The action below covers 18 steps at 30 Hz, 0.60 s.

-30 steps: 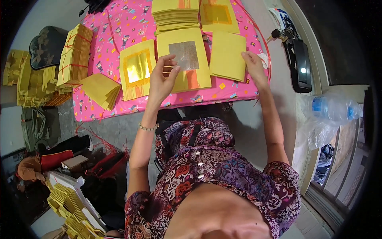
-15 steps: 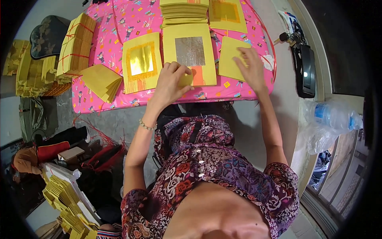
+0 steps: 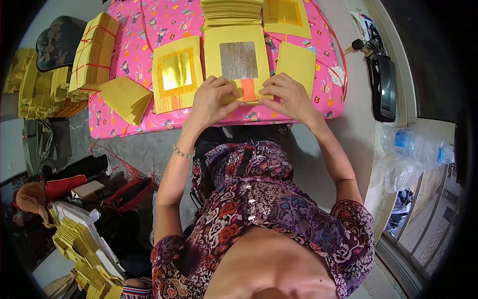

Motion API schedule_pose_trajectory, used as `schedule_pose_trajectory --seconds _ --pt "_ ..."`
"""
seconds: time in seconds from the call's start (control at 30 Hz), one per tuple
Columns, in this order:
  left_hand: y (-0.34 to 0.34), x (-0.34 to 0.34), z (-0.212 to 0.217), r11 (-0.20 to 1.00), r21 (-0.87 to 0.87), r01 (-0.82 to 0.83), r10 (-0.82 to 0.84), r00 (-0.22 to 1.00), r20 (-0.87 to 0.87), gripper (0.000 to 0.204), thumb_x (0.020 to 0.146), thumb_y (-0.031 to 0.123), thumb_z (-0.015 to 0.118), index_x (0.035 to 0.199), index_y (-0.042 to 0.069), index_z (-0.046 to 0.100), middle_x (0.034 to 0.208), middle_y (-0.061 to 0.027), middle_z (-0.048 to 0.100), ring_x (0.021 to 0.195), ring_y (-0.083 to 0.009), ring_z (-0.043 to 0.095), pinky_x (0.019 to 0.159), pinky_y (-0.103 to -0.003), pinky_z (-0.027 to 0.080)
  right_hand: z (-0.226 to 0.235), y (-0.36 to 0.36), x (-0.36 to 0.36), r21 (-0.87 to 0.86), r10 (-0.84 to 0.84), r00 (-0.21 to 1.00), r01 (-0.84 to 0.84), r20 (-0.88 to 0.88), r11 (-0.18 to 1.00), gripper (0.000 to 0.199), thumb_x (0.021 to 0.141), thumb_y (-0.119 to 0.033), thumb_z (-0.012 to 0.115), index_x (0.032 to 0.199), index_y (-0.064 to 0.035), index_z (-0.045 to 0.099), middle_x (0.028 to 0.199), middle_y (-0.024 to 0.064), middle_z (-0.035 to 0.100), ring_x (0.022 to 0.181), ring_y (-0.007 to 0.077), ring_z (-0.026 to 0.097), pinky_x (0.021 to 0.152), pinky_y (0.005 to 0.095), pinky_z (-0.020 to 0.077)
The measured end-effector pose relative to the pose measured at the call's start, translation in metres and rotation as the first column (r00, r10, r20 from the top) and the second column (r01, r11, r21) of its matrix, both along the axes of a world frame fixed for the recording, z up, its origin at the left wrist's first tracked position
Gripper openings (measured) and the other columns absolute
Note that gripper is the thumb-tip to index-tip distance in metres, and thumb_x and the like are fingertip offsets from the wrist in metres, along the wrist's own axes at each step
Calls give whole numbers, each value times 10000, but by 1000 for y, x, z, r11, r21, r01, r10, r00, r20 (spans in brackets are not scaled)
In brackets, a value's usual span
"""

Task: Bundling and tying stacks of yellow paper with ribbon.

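Directly before me lies a yellow joss paper sheet [image 3: 239, 60] with a silver square and an orange strip below it. At its near edge, my left hand [image 3: 211, 101] pinches the left corner, fingers closed. Opposite it, my right hand [image 3: 291, 98] has its fingertips closed on the right side of the same edge, which looks slightly lifted or curled. Left of this sheet is another yellow sheet [image 3: 178, 72] with a gold foil square framed in orange. Plain yellow folded paper [image 3: 298, 60] lies to the right, partly behind my right hand.
A stack of yellow paper [image 3: 232, 12] stands at the back, beside a gold-square sheet [image 3: 287, 17]. Bundles tied with red string [image 3: 93, 52] and loosely folded papers [image 3: 127, 99] sit at left on the pink patterned table [image 3: 137, 37]. A plastic-wrapped bottle pack [image 3: 416, 144] is at right.
My right hand has moved left from the plain folded paper to the near edge of the silver-square sheet, and its fingers have closed there. My left hand stays at the sheet's left corner.
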<state>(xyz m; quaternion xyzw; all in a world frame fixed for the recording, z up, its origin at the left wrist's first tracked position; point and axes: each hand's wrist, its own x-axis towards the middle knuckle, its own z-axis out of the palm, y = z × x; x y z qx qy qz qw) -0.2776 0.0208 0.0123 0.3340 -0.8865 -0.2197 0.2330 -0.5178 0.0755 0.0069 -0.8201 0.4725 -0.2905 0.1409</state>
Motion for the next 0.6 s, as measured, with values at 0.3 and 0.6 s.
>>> schedule_pose_trajectory --seconds 0.3,0.6 --pt "-3 0 0 992 122 -30 39 996 -75 169 681 202 756 713 61 668 783 -50 606 764 -252 536 690 -362 460 1 -4 -1 54 -30 999 28 41 998 102 781 -161 686 827 -71 698 867 47 622 828 208 590 704 318 487" --pt "-3 -1 -2 986 165 -28 48 992 -114 185 689 207 757 719 46 672 796 -61 605 784 -259 523 717 -365 447 2 -4 1 92 -59 996 54 61 994 135 806 -203 653 808 -77 700 853 51 612 823 215 584 707 335 480"
